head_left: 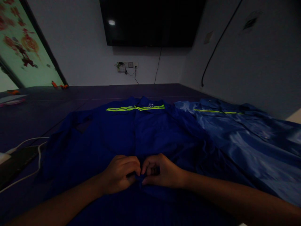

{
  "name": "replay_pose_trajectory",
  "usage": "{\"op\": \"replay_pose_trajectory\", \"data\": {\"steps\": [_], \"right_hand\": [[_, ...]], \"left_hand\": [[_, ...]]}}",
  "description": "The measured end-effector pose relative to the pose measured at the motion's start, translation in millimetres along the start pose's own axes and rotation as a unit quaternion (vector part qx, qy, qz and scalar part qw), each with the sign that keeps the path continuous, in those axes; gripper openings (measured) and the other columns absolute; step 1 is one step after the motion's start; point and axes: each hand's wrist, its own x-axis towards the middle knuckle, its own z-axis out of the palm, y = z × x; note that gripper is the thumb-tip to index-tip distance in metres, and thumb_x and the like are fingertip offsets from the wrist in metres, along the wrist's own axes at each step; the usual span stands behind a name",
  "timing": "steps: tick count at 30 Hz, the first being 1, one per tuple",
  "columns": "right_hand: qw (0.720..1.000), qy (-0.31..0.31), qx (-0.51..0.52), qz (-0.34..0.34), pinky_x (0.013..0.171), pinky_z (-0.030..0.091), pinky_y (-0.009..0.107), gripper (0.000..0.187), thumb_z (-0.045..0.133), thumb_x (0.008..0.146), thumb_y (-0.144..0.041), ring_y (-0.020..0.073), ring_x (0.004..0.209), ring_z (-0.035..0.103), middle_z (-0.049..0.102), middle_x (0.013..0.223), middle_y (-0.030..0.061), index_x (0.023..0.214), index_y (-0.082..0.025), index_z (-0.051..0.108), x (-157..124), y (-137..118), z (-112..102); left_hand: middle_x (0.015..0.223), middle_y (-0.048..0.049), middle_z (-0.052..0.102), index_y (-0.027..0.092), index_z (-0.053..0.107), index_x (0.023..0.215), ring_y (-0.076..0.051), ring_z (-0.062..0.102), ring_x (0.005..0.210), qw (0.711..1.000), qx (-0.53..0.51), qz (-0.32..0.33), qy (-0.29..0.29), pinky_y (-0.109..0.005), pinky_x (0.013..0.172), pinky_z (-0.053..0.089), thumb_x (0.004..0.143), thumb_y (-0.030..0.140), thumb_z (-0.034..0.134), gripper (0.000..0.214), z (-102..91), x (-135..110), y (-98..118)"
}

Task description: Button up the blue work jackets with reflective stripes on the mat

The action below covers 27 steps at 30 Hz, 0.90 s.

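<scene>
A dark blue work jacket with a yellow-green reflective stripe lies spread flat on the dark surface in front of me. My left hand and my right hand meet at the jacket's front opening near its lower edge. Both are closed, fingers pinching the fabric edges on either side of the centre seam. A second, shinier blue jacket with its own reflective stripe lies to the right, partly overlapped by the first.
A white cable and a dark flat device lie at the left edge. A wall-mounted screen hangs ahead, with a socket below it. A floral panel stands at the far left.
</scene>
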Motion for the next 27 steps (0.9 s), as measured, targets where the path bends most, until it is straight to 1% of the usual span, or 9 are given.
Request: {"op": "replay_pose_trajectory", "data": {"steps": [4, 7, 11, 14, 16, 18, 20, 22, 27], "right_hand": [[1.000, 0.004, -0.007, -0.006, 0.046, 0.037, 0.017, 0.033, 0.072, 0.061, -0.036, 0.0057, 0.049, 0.049, 0.055, 0.056, -0.0045, 0.080, -0.013, 0.058, 0.5, -0.3, -0.2], [0.999, 0.022, -0.027, -0.016, 0.045, 0.037, 0.017, 0.038, 0.073, 0.058, -0.041, 0.0061, 0.048, 0.049, 0.054, 0.055, -0.0046, 0.079, -0.014, 0.058, 0.1, 1.6, 0.0], [0.994, 0.050, -0.089, -0.047, 0.043, 0.037, 0.017, 0.050, 0.075, 0.049, -0.049, 0.0074, 0.047, 0.050, 0.053, 0.054, -0.0049, 0.083, -0.016, 0.058, -3.8, 4.9, 1.4], [0.985, 0.064, -0.145, -0.073, 0.042, 0.035, 0.017, 0.054, 0.075, 0.047, -0.050, 0.0084, 0.046, 0.052, 0.055, 0.054, -0.0047, 0.087, -0.018, 0.057, -7.8, 3.8, 3.3], [0.974, 0.082, -0.190, -0.092, 0.042, 0.034, 0.017, 0.047, 0.073, 0.054, -0.048, 0.0083, 0.046, 0.052, 0.056, 0.054, -0.0042, 0.087, -0.018, 0.058, -9.4, 2.0, 4.6], [0.963, 0.095, -0.230, -0.107, 0.043, 0.034, 0.017, 0.034, 0.068, 0.063, -0.042, 0.0077, 0.045, 0.052, 0.057, 0.054, -0.0039, 0.086, -0.019, 0.058, -9.8, 0.8, 5.4], [0.955, 0.101, -0.255, -0.114, 0.043, 0.033, 0.017, 0.023, 0.064, 0.069, -0.035, 0.0072, 0.045, 0.051, 0.058, 0.055, -0.0039, 0.086, -0.019, 0.058, -9.3, 1.3, 5.7], [0.952, 0.105, -0.263, -0.120, 0.043, 0.033, 0.017, 0.020, 0.062, 0.070, -0.030, 0.0068, 0.044, 0.051, 0.058, 0.055, -0.0042, 0.086, -0.019, 0.058, -8.5, 2.9, 5.8], [0.950, 0.112, -0.261, -0.130, 0.042, 0.033, 0.017, 0.017, 0.060, 0.070, -0.027, 0.0061, 0.042, 0.049, 0.057, 0.051, -0.0054, 0.085, -0.019, 0.059, -7.3, 6.5, 5.7]], "left_hand": [[0.069, 0.0013, 0.060, 0.017, 0.053, 0.069, -0.007, 0.054, 0.059, 1.000, 0.019, 0.015, 0.018, -0.019, 0.054, 0.035, 0.077, 0.013, 0.048, 0.010, -0.3, -0.1, 0.4], [0.067, 0.0010, 0.059, 0.017, 0.053, 0.068, -0.007, 0.053, 0.057, 0.999, 0.036, 0.010, 0.038, -0.019, 0.054, 0.036, 0.078, 0.014, 0.046, 0.012, -1.1, 0.4, 2.2], [0.065, 0.0004, 0.058, 0.016, 0.052, 0.066, -0.007, 0.051, 0.055, 0.998, 0.043, 0.002, 0.052, -0.019, 0.052, 0.036, 0.077, 0.014, 0.045, 0.014, -1.3, 0.8, 3.3], [0.063, 0.0005, 0.057, 0.016, 0.050, 0.064, -0.007, 0.051, 0.055, 0.997, 0.042, 0.009, 0.059, -0.018, 0.051, 0.036, 0.075, 0.012, 0.045, 0.013, -0.4, -0.1, 1.6], [0.063, 0.0010, 0.055, 0.017, 0.048, 0.062, -0.007, 0.050, 0.053, 0.997, 0.045, 0.018, 0.061, -0.018, 0.050, 0.034, 0.071, 0.010, 0.045, 0.012, 0.5, -0.8, 0.0], [0.062, 0.0016, 0.054, 0.017, 0.046, 0.062, -0.007, 0.049, 0.053, 0.997, 0.049, 0.025, 0.059, -0.018, 0.049, 0.033, 0.068, 0.007, 0.044, 0.012, 1.3, -1.3, -1.5], [0.061, 0.0021, 0.054, 0.017, 0.045, 0.062, -0.007, 0.049, 0.052, 0.997, 0.055, 0.026, 0.054, -0.018, 0.049, 0.032, 0.065, 0.005, 0.042, 0.013, 1.7, -1.3, -2.5], [0.060, 0.0027, 0.053, 0.017, 0.045, 0.063, -0.007, 0.049, 0.052, 0.997, 0.060, 0.024, 0.048, -0.018, 0.049, 0.032, 0.064, 0.005, 0.042, 0.013, 1.8, -0.7, -3.1], [0.058, 0.0040, 0.051, 0.018, 0.044, 0.066, -0.007, 0.047, 0.050, 0.998, 0.051, 0.024, 0.020, -0.019, 0.048, 0.031, 0.065, 0.009, 0.045, 0.009, -0.4, 1.7, -4.0]]}}
